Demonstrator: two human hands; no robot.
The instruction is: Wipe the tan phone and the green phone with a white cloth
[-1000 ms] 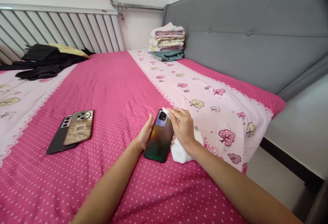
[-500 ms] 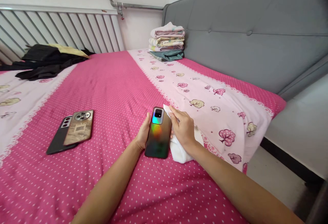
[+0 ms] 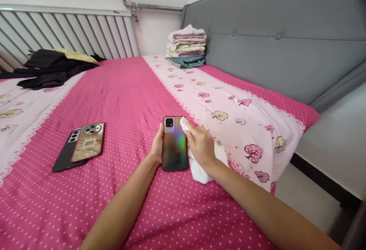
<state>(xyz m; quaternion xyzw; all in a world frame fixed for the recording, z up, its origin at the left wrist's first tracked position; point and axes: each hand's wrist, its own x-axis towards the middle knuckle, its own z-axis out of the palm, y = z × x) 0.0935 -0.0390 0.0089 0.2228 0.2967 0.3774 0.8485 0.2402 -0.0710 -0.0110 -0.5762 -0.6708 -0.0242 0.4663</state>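
Observation:
A smartphone (image 3: pixel 175 151) with a dark, iridescent back and a square camera block at its top left is held back side up over the bed. My left hand (image 3: pixel 157 145) grips its left edge, thumb along the side and the other fingers hidden beneath. My right hand (image 3: pixel 201 143) pinches a white cloth (image 3: pixel 200 172), one corner of which touches the phone's upper right back. The rest of the cloth hangs under my right hand onto the sheet.
Two more phones lie at the left, a marbled one (image 3: pixel 89 142) overlapping a dark one (image 3: pixel 63 158). Dark clothes (image 3: pixel 47 69) are heaped near the radiator (image 3: pixel 85 32). Folded fabrics (image 3: pixel 186 46) are stacked by the grey headboard (image 3: pixel 271 32). The pink bedsheet (image 3: pixel 114 90) spreads beneath.
The phone has shifted slightly left and turned a little, so its camera block sits further left. The cloth corner has come onto the phone's back from its upper right edge.

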